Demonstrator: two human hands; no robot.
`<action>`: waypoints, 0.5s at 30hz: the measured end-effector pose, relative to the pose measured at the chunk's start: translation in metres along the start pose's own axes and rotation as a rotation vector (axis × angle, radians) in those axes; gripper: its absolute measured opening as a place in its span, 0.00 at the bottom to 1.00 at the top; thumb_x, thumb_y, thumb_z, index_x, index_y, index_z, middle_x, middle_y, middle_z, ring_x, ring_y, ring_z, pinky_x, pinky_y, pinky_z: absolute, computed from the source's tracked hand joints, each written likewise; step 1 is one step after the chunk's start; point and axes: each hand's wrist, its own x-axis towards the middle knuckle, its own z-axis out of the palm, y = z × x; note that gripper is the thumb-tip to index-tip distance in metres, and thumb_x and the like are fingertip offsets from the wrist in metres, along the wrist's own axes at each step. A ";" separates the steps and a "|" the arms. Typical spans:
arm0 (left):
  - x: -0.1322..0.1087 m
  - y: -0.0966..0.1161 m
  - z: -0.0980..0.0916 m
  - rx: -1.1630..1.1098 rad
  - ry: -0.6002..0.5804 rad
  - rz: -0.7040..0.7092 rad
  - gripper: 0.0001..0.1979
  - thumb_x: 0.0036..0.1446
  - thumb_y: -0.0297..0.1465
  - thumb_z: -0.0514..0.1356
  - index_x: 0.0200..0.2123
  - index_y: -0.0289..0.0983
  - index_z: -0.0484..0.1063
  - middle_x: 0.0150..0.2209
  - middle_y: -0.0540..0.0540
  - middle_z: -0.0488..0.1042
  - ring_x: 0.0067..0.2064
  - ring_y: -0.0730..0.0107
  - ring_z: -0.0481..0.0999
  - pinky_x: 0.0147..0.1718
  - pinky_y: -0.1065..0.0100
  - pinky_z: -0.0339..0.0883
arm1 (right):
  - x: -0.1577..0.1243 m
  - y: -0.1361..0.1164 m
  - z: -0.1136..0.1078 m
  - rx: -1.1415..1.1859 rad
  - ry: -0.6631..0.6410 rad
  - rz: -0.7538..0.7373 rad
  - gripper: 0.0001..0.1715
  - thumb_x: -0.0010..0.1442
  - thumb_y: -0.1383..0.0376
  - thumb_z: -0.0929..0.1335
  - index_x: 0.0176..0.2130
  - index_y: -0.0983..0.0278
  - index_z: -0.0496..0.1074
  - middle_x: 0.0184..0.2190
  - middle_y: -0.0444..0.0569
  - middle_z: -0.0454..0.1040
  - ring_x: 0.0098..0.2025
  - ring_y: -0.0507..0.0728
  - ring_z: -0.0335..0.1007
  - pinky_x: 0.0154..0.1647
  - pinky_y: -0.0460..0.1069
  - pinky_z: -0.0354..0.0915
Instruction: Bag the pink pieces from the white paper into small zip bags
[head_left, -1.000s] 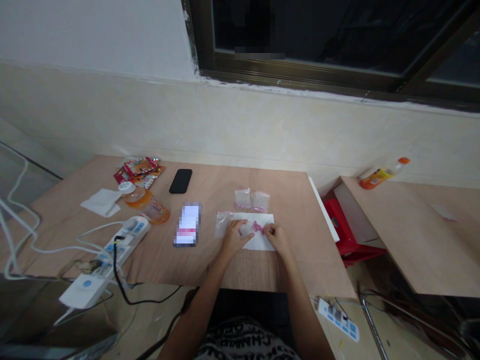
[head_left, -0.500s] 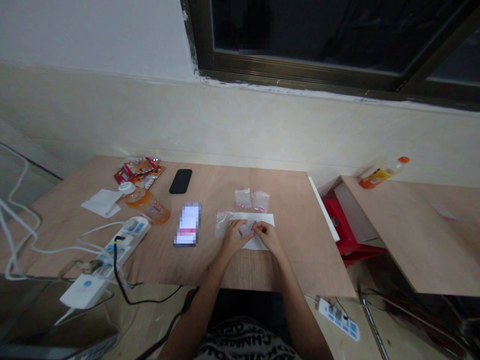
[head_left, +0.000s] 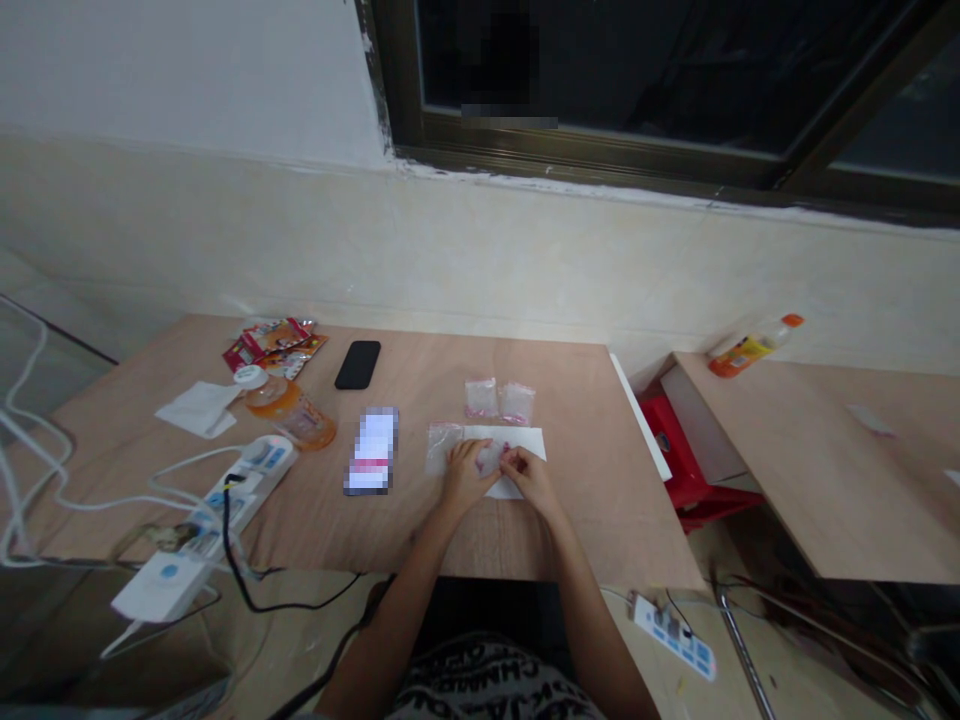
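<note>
My left hand point(head_left: 465, 478) rests over the left part of a white sheet of paper point(head_left: 532, 438), fingers stretched and the thumb apart toward the right. Opposite it, my right hand point(head_left: 531, 476) has thumb and fingertips pinched together; what they hold is too small to make out. Small pink bits point(head_left: 505, 447) lie between my hands on the paper. Beside my left fingers is a clear plastic zip bag point(head_left: 442, 448), partly under the hand. Behind the paper lie two more small clear bags, a left one point(head_left: 481, 398) and a right one point(head_left: 517, 402), both with pink bits along the bottom.
To the left are a lit phone point(head_left: 373, 450), a dark phone point(head_left: 358, 365), an orange drink bottle point(head_left: 292, 412) on its side, snack packets point(head_left: 274, 345), a tissue point(head_left: 199, 408) and a power strip point(head_left: 251, 478) with cables. A red stool point(head_left: 667, 450) stands between the tables.
My right fingers have shifted slightly toward my left thumb. Clear film seen between my hands before is less distinct now. The whole view has shifted a little.
</note>
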 end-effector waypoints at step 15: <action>0.003 -0.009 -0.020 -0.416 -0.109 -0.306 0.12 0.54 0.40 0.61 0.29 0.37 0.74 0.29 0.46 0.78 0.33 0.66 0.77 0.35 0.65 0.71 | 0.001 -0.011 -0.019 0.066 0.022 -0.075 0.09 0.57 0.62 0.67 0.38 0.63 0.70 0.30 0.46 0.74 0.30 0.53 0.67 0.33 0.47 0.62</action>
